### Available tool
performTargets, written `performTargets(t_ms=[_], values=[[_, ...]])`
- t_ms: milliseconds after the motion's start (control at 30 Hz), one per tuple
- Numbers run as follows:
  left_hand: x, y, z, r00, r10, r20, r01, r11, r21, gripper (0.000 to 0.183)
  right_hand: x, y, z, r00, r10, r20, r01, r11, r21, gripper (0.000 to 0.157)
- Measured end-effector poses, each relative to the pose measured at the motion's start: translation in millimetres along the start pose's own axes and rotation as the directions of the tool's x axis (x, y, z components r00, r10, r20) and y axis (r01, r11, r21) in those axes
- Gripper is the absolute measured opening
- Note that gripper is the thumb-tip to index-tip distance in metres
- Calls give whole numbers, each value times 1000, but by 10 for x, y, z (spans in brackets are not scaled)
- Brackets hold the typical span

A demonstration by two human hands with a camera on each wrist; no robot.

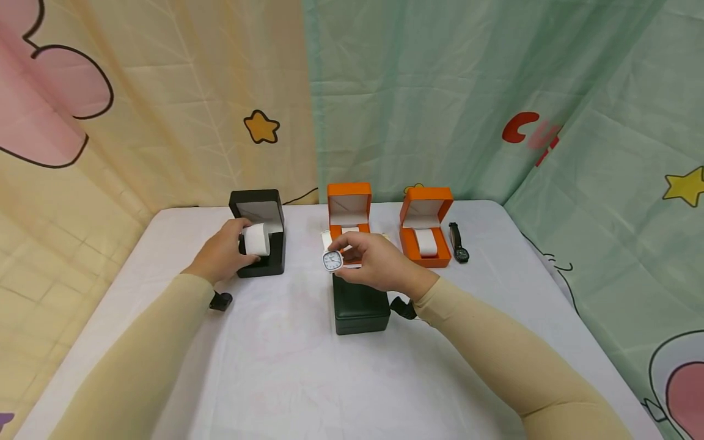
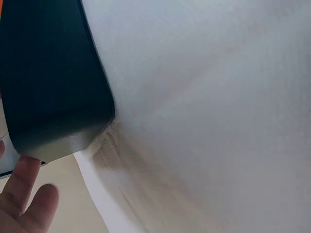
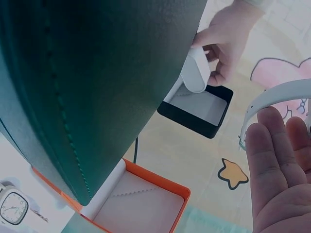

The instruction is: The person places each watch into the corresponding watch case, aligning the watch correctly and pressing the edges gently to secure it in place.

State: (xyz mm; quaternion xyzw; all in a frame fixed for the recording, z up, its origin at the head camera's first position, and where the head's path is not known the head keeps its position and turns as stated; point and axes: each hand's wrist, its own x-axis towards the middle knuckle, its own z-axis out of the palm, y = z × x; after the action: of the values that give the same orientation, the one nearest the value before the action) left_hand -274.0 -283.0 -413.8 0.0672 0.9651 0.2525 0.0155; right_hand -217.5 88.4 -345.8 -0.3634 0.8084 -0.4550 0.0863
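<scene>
My left hand (image 1: 222,247) grips a white watch cushion (image 1: 256,239) over the open black watch box (image 1: 277,263), thumb and fingers on either side of it. My right hand (image 1: 374,260) pinches a white-strapped watch (image 1: 332,261) with a square white face, held in front of an orange watch box (image 1: 349,195). In the right wrist view, its pale strap (image 3: 277,94) curves over the fingers. Just below that hand, a closed dark green box (image 1: 360,305) rests on the table, its back part hidden.
Another open orange box (image 1: 426,208) holds a white cushion (image 1: 425,242). Beside it lies a black watch (image 1: 459,244). More dark items lie by the left forearm (image 1: 221,301) and right wrist (image 1: 404,307). Curtains (image 1: 440,110) hang behind the white-covered table (image 1: 286,379).
</scene>
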Motion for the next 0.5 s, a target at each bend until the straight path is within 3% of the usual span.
performTargets(t_ms=[100, 233, 500], values=[[-25, 0, -17, 1000, -4, -6, 4, 999, -32, 82, -8, 4, -3, 1000, 5, 2, -5, 1000, 0, 32], [-86, 76, -82, 998, 36, -44, -38, 998, -51, 82, -11, -1, -13, 1000, 14, -3, -14, 1000, -6, 32], [-269, 484, -179, 987, 136, -84, -145, 983, -114, 81, -13, 8, -44, 999, 21, -38, -22, 999, -25, 33]])
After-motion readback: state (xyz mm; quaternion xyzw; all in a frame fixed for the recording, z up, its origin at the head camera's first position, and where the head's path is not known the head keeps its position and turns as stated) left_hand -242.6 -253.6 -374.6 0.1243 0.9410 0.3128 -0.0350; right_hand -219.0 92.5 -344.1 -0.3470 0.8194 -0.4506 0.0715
